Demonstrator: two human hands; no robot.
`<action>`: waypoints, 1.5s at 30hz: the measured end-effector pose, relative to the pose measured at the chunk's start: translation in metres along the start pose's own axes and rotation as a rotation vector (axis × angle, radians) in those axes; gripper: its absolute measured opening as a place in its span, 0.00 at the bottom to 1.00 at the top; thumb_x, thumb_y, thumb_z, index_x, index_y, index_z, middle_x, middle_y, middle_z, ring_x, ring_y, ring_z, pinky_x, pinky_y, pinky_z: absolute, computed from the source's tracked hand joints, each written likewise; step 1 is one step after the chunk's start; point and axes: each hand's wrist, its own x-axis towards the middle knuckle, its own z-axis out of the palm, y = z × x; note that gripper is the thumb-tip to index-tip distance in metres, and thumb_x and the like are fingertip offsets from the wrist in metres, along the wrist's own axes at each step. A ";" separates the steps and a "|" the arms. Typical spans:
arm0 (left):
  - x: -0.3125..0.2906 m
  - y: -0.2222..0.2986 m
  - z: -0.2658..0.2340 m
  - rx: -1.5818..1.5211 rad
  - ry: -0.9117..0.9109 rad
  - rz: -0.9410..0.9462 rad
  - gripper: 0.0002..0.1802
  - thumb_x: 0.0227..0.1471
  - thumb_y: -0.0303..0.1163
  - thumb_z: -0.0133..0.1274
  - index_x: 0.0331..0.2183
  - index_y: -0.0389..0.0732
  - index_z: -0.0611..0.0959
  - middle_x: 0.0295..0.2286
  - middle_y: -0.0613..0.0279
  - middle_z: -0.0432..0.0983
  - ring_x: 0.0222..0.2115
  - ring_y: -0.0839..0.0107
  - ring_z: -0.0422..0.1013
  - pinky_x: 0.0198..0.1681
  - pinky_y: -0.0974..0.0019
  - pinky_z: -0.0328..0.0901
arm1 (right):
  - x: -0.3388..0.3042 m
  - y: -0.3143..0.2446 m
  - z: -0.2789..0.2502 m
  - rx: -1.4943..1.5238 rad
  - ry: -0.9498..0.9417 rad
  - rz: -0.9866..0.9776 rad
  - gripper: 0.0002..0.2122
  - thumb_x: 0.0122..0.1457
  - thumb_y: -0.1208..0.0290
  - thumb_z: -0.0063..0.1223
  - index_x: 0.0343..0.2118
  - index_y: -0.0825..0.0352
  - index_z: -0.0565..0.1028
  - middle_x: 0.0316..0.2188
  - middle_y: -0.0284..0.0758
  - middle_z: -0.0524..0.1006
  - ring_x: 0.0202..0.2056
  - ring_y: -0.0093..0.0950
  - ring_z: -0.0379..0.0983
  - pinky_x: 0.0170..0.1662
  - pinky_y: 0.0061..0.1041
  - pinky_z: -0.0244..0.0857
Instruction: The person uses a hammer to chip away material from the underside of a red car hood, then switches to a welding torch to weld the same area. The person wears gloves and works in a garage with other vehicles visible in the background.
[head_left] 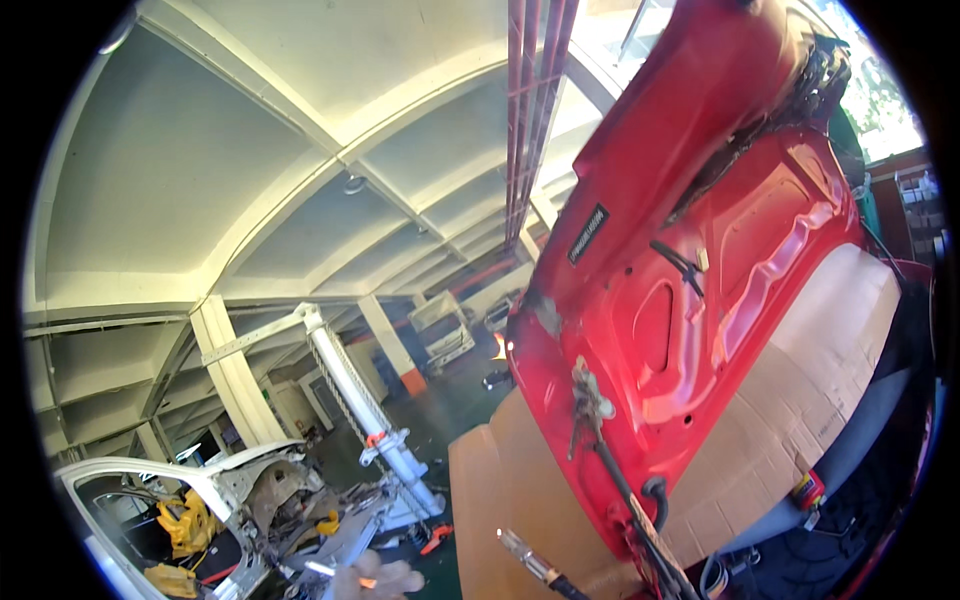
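My left hand (378,578), in a pale grey glove, shows at the lower edge, blurred and partly cut off. Its fingers are too smeared to read. A small orange patch shows on it, and a whitish stick-like thing lies just left of it; I cannot tell whether the hand holds either. Right of it a welding torch (530,560) with a metal nozzle points up and left, its tip glowing faintly. No hand shows on the torch, and my right hand is out of view. Above stands a red car panel (640,350), with a small flame (499,346) at its left edge.
Brown cardboard (790,400) lies behind and under the panel. A cable (625,485) hangs from its lower part. A red-labelled can (808,490) sits at right. At left are a stripped white car body (215,480) and a slanted blue-white post with a chain (370,410).
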 end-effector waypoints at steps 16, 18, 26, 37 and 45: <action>0.031 -0.077 -0.054 0.433 -0.104 0.116 0.31 0.69 0.39 0.45 0.64 0.30 0.65 0.59 0.39 0.67 0.51 0.52 0.73 0.52 0.52 0.70 | 0.047 0.020 -0.016 -0.025 0.008 0.152 0.19 0.57 0.74 0.68 0.50 0.69 0.75 0.39 0.30 0.79 0.41 0.21 0.75 0.50 0.25 0.69; 0.033 -0.075 -0.052 0.477 -0.060 0.085 0.30 0.69 0.39 0.44 0.65 0.31 0.65 0.59 0.39 0.67 0.51 0.53 0.73 0.52 0.53 0.70 | 0.048 0.022 -0.018 0.031 0.001 0.202 0.19 0.57 0.72 0.68 0.50 0.69 0.76 0.39 0.30 0.80 0.41 0.22 0.75 0.50 0.25 0.69; 0.028 -0.080 -0.055 0.587 0.036 -0.021 0.26 0.68 0.32 0.44 0.64 0.33 0.67 0.57 0.44 0.71 0.48 0.57 0.74 0.52 0.55 0.71 | 0.049 0.052 -0.036 -0.204 -0.056 0.079 0.21 0.62 0.62 0.63 0.54 0.65 0.72 0.30 0.27 0.76 0.26 0.17 0.71 0.30 0.21 0.67; 0.023 -0.079 -0.047 0.583 -0.038 -0.036 0.30 0.69 0.37 0.45 0.65 0.30 0.64 0.57 0.43 0.70 0.50 0.56 0.75 0.53 0.54 0.71 | 0.041 0.031 -0.023 -0.092 0.090 0.136 0.19 0.53 0.67 0.69 0.47 0.64 0.79 0.32 0.31 0.81 0.37 0.22 0.76 0.46 0.27 0.70; 0.017 -0.075 -0.057 0.617 -0.034 -0.021 0.30 0.70 0.38 0.43 0.65 0.29 0.64 0.55 0.42 0.72 0.49 0.56 0.75 0.52 0.56 0.71 | 0.034 0.028 -0.021 -0.162 0.090 0.141 0.18 0.54 0.67 0.69 0.47 0.65 0.79 0.32 0.31 0.81 0.36 0.21 0.75 0.45 0.26 0.70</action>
